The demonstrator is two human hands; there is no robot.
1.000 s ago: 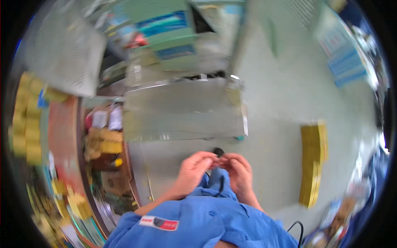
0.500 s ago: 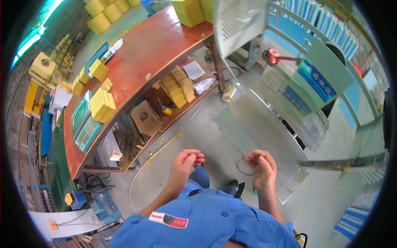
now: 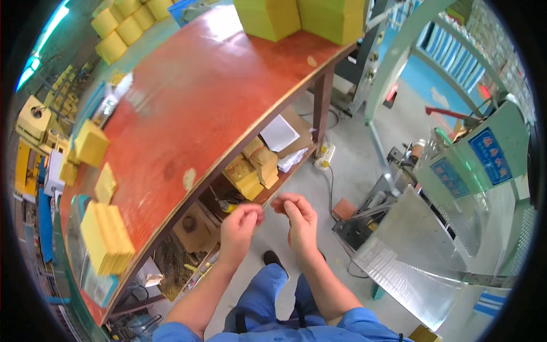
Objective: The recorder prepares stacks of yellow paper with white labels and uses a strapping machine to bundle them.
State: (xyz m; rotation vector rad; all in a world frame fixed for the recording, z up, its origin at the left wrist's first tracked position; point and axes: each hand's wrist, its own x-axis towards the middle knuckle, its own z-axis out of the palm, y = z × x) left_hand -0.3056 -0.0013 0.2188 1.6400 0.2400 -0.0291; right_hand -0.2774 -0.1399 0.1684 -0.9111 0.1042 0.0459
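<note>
Red on top, the table (image 3: 165, 119) spreads ahead and left of the fingers. Left hand (image 3: 239, 228) and right hand (image 3: 298, 225) hang close together but apart, fingers curled toward the thumbs; I can't tell whether either pinches something small. Ahead of them, yellow bundles (image 3: 249, 171) lie on the shelf (image 3: 272, 192) underneath. Well right of the fingers is a shiny panel (image 3: 407, 251).

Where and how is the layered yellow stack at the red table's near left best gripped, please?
Probably across the narrow width of the yellow stack, from the near edge of the red table: the stack's layered long side faces that way, uncovered. The opposite side is hidden.
</note>
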